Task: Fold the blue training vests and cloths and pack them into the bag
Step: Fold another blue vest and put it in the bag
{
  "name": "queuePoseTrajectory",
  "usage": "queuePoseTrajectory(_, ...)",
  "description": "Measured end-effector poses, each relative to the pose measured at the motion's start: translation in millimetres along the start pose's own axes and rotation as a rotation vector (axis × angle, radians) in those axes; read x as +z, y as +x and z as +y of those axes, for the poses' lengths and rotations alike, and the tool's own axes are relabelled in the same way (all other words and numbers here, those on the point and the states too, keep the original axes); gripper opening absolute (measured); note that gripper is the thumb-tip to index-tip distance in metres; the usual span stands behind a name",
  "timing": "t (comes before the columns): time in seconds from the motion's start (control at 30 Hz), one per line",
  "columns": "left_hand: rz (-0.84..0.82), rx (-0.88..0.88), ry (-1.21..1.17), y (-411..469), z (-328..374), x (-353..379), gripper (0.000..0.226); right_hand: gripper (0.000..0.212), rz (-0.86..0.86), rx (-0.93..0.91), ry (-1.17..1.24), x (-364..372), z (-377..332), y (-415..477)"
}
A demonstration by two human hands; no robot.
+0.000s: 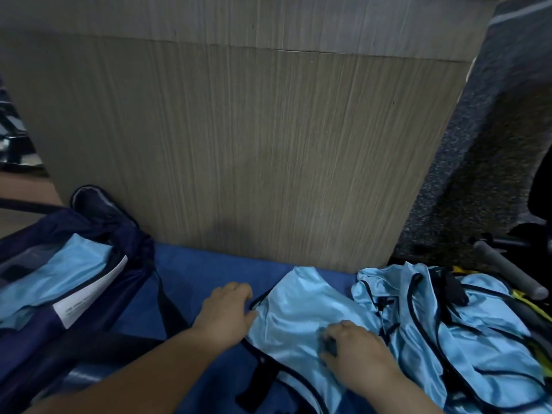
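Observation:
A light-blue vest (298, 318) with black trim lies on the dark-blue cloth surface (194, 273) in front of me. My left hand (224, 312) curls its fingers at the vest's left trimmed edge. My right hand (355, 351) lies on the vest's middle with curled fingers bunching the fabric. A heap of more light-blue vests (448, 324) sits at the right. At the left stands the open navy bag (125, 234), with light-blue fabric (59, 276) and a white label (89, 294) inside.
A wooden panel (239, 144) rises right behind the work area. A grey speckled upholstered thing (478, 144) stands at the right, with a grey bar (507, 270) and yellow-black items (528, 306) below it. A black strap (257, 380) lies beside my arm.

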State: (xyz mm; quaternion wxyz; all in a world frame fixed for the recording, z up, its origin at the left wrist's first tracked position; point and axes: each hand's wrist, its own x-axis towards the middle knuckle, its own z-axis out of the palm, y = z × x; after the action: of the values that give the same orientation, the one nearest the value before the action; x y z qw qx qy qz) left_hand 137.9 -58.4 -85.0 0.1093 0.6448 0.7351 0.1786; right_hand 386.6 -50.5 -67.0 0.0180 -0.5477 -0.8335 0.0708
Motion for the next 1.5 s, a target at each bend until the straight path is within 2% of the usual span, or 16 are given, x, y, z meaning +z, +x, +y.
queuePoseTrajectory(0.1,-0.160,-0.075,-0.315,5,-3,8,0.025,0.037,-0.007,0.016,0.037,-3,3,-1)
queuePoseTrajectory(0.17,-0.224,-0.101,-0.418,5,-3,13,0.020,0.043,-0.008,0.000,0.117,0,2,1)
queuePoseTrajectory(0.27,-0.185,-0.131,-0.463,6,-7,17,0.011,0.051,-0.090,-0.019,0.192,4,0,2)
queuePoseTrajectory(0.37,-0.143,-0.202,-0.490,8,-8,11,0.014,0.067,-0.176,0.014,0.155,5,3,2)
queuePoseTrajectory(0.47,-0.194,-0.213,-0.342,4,-9,1,0.021,0.075,-0.229,0.045,0.185,5,9,2)
queuePoseTrajectory(0.53,-0.230,-0.189,-0.077,2,-9,-5,0.024,0.065,-0.143,0.067,0.278,4,14,4)
queuePoseTrajectory(0.6,-0.161,-0.147,0.073,8,-7,-5,0.031,0.044,0.049,0.121,0.369,3,20,7)
queuePoseTrajectory(0.7,-0.133,-0.105,-0.061,26,2,5,0.050,0.042,0.212,0.236,0.292,4,30,13)
queuePoseTrajectory(0.8,-0.212,-0.170,-0.205,45,20,15,0.061,0.053,0.121,0.380,0.279,11,35,20)
queuePoseTrajectory(0.97,-0.232,-0.212,-0.343,68,49,20,0.065,0.073,0.009,0.476,0.433,13,43,31)
queuePoseTrajectory(1.07,-0.304,-0.243,-0.378,73,63,17,0.062,0.058,-0.146,0.438,0.379,9,46,36)
queuePoseTrajectory(1.17,-0.395,-0.259,-0.386,76,61,15,0.047,0.039,-0.228,0.366,0.402,7,43,40)
queuePoseTrajectory(1.23,-0.390,-0.282,-0.523,79,56,13,0.037,0.033,-0.180,0.334,0.493,6,43,43)
queuePoseTrajectory(1.33,-0.332,-0.279,-0.816,80,54,-1,0.024,0.020,0.010,0.330,0.633,1,44,48)
queuePoseTrajectory(1.4,-0.300,-0.236,-0.916,83,55,-13,0.028,0.012,0.131,0.318,0.685,-5,40,51)
queuePoseTrajectory(1.5,-0.253,-0.136,-0.969,88,60,-31,0.052,0.010,0.322,0.295,0.799,-15,32,54)
